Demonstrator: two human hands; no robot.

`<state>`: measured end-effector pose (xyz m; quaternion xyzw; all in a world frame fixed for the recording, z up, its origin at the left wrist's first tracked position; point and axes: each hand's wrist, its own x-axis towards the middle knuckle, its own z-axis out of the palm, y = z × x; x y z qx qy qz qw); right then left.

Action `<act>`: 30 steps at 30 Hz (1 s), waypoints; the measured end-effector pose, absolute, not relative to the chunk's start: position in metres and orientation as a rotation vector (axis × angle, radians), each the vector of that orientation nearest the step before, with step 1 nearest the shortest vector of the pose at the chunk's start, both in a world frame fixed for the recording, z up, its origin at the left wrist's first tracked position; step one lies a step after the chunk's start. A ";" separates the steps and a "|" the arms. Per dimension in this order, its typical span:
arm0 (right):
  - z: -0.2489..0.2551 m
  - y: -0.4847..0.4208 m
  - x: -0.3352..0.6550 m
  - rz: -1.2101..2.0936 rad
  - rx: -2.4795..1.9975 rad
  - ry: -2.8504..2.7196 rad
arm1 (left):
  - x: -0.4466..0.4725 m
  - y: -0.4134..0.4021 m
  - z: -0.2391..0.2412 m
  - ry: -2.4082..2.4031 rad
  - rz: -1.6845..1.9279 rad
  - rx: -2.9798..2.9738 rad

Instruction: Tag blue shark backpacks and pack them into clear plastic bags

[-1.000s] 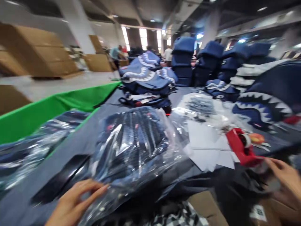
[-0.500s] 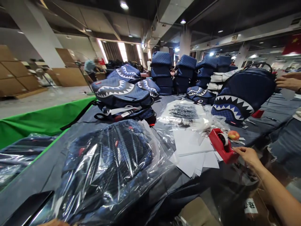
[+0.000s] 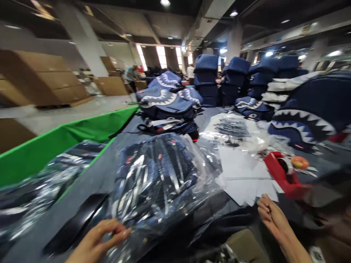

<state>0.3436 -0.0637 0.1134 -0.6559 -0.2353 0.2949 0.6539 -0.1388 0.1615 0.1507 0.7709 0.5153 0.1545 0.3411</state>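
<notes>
Backpack (image 3: 164, 160) in clear wrap (image 3: 203, 186), one o'clock from left hand (image 3: 101, 237), which pinches the wrap's near edge; right hand (image 3: 274, 219) curled, can't tell on what; tape dispenser (image 3: 294, 186) at its one o'clock; step seems edge-handling; next move likely wants that edge steady.

The person's left hand (image 3: 100, 235), at the near edge of the worktop (image 3: 90, 179), is bare, with slim fingers and an uncovered wrist. The right hand (image 3: 272, 215), farther right along that edge, is bare too, its wrist widening smoothly into a bare forearm (image 3: 294, 248); the nails are too blurred to make out.
</notes>
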 end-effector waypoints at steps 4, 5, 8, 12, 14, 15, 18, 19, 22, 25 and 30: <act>0.158 -0.010 0.267 1.080 -1.312 -0.969 | -0.118 0.139 0.184 1.441 0.491 1.858; 0.172 0.010 0.255 1.132 -1.302 -1.191 | -0.115 0.140 0.185 1.445 0.422 1.856; 0.204 0.083 0.209 1.174 -1.166 -1.914 | -0.116 0.149 0.180 1.501 0.355 1.773; 0.215 0.153 0.128 0.973 -0.960 -2.605 | -0.118 0.154 0.172 1.510 0.343 1.698; 0.207 0.173 0.099 0.777 -0.970 -2.852 | -0.117 0.153 0.171 1.495 0.339 1.687; 0.202 0.182 0.090 0.678 -0.993 -2.943 | -0.117 0.153 0.171 1.489 0.340 1.688; 0.195 0.203 0.086 0.518 -1.086 -3.041 | -0.117 0.152 0.170 1.483 0.351 1.710; 0.196 0.207 0.090 0.502 -1.138 -3.012 | -0.117 0.153 0.170 1.483 0.354 1.723; 0.201 0.203 0.104 0.453 -1.195 -2.873 | -0.118 0.154 0.168 1.479 0.350 1.772; 0.198 0.177 0.104 0.437 -1.058 -2.832 | -0.117 0.155 0.168 1.475 0.338 1.833; 0.179 0.158 0.070 0.448 -1.335 -2.861 | -0.112 0.146 0.177 1.504 0.306 1.951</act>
